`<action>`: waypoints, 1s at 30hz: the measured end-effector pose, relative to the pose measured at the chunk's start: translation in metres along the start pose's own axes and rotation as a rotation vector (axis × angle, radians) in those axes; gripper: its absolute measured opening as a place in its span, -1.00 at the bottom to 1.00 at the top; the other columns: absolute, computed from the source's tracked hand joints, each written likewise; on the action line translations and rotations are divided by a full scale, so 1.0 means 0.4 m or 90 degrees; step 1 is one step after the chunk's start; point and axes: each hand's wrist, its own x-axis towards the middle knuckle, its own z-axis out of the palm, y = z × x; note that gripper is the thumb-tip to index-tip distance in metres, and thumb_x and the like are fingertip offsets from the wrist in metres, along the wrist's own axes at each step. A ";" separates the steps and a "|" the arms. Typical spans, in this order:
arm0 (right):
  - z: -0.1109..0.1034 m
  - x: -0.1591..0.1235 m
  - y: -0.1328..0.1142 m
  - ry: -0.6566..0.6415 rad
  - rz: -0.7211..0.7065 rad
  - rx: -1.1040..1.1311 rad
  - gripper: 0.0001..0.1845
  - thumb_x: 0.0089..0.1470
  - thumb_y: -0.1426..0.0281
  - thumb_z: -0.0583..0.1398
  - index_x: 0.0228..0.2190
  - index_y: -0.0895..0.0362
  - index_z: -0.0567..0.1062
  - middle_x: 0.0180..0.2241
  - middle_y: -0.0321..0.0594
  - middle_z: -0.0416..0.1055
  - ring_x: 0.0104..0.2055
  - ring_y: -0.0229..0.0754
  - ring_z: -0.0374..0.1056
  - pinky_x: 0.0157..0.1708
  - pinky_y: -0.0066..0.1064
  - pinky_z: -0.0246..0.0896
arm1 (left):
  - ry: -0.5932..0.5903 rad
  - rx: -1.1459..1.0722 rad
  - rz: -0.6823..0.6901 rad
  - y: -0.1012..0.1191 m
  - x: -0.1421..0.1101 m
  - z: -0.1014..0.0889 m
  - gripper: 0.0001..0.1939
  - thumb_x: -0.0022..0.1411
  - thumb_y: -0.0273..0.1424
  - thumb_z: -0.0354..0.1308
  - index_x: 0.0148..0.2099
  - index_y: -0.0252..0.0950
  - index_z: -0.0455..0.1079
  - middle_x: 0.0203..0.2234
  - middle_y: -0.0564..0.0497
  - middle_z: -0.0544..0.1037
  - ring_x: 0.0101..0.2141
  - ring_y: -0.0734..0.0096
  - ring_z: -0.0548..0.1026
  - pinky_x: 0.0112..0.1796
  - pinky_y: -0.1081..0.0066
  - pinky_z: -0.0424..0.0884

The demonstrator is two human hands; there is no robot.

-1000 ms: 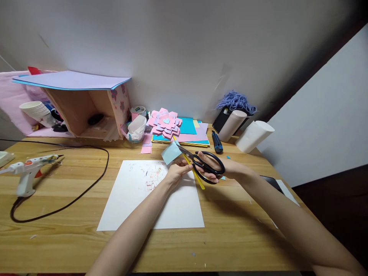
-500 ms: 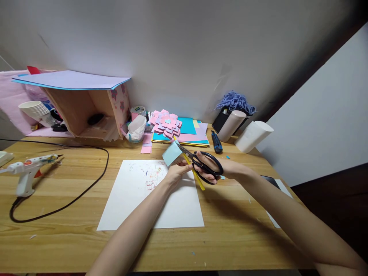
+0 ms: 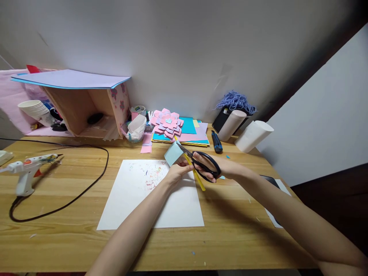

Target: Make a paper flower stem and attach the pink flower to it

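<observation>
My left hand (image 3: 178,171) is closed on a small light blue piece of paper (image 3: 173,154), held above a white sheet. A yellow stem (image 3: 199,180) slants past its fingers, with a layered pink paper flower (image 3: 167,124) at the far end. Whether the fingers also grip the stem is hard to see. My right hand (image 3: 209,166) has its fingers through the black handles of the scissors (image 3: 207,165). Their blades meet the right edge of the light blue paper and cross over the stem.
The white sheet (image 3: 126,207) has coloured marks. A hot glue gun (image 3: 25,172) and its cord lie at left, beside a box (image 3: 117,111). Behind are stacked coloured papers (image 3: 189,126), a utility knife (image 3: 216,142), white rolls (image 3: 254,136) and blue yarn (image 3: 235,102).
The scissors have closed somewhat, their handles drawing together. The light blue paper has shifted slightly right and turned, and the flower has moved a little to the right too.
</observation>
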 end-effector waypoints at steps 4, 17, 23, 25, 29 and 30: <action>0.005 0.000 0.000 0.004 0.004 0.005 -0.37 -0.02 -0.21 -0.12 -0.49 0.13 0.21 -0.79 -0.44 0.11 -0.76 -0.38 0.08 -0.75 -0.55 0.05 | -0.013 0.004 0.007 0.000 -0.001 -0.002 -0.76 -0.22 -0.33 0.40 -0.47 -0.33 0.48 -0.46 -0.04 0.55 -0.30 0.29 0.48 -0.16 0.33 0.32; -0.023 0.006 -0.026 -0.050 -0.014 -0.014 -0.29 -0.05 -0.25 -0.23 -0.49 0.14 0.22 -0.77 -0.43 0.10 -0.76 -0.38 0.06 -0.77 -0.55 -0.12 | -0.020 -0.035 -0.007 -0.003 -0.001 -0.002 -0.73 -0.22 -0.38 0.41 -0.44 -0.34 0.44 -0.47 0.02 0.52 -0.32 0.38 0.47 -0.16 0.37 0.30; -0.008 0.013 -0.029 -0.003 0.015 -0.011 -0.33 -0.04 -0.24 -0.21 -0.52 0.12 0.18 -0.79 -0.46 0.09 -0.79 -0.37 0.09 -0.80 -0.57 -0.16 | -0.014 -0.015 0.016 -0.015 0.007 -0.013 -0.73 -0.19 -0.38 0.39 -0.41 -0.35 0.43 -0.47 0.03 0.52 -0.33 0.37 0.47 -0.15 0.33 0.29; -0.002 0.015 -0.026 0.011 0.022 -0.007 -0.37 -0.02 -0.21 -0.16 -0.52 0.12 0.17 -0.80 -0.46 0.09 -0.79 -0.38 0.09 -0.80 -0.58 -0.17 | -0.003 -0.016 0.018 -0.018 0.007 -0.014 -0.73 -0.19 -0.37 0.40 -0.43 -0.34 0.40 -0.49 0.03 0.51 -0.33 0.35 0.48 -0.15 0.30 0.29; 0.001 0.018 -0.020 0.022 0.017 -0.016 -0.39 0.00 -0.19 -0.14 -0.52 0.12 0.18 -0.79 -0.46 0.11 -0.79 -0.38 0.11 -0.80 -0.58 -0.15 | -0.012 -0.007 0.016 -0.017 0.007 -0.014 -0.73 -0.16 -0.36 0.38 -0.41 -0.34 0.39 -0.49 0.01 0.51 -0.33 0.30 0.49 -0.17 0.27 0.30; 0.000 0.018 -0.020 0.015 0.011 -0.016 -0.38 0.00 -0.20 -0.16 -0.51 0.13 0.18 -0.79 -0.45 0.11 -0.78 -0.38 0.11 -0.79 -0.58 -0.13 | -0.008 -0.010 0.020 -0.016 0.007 -0.014 -0.73 -0.16 -0.36 0.38 -0.42 -0.34 0.39 -0.49 0.02 0.51 -0.33 0.31 0.49 -0.18 0.28 0.31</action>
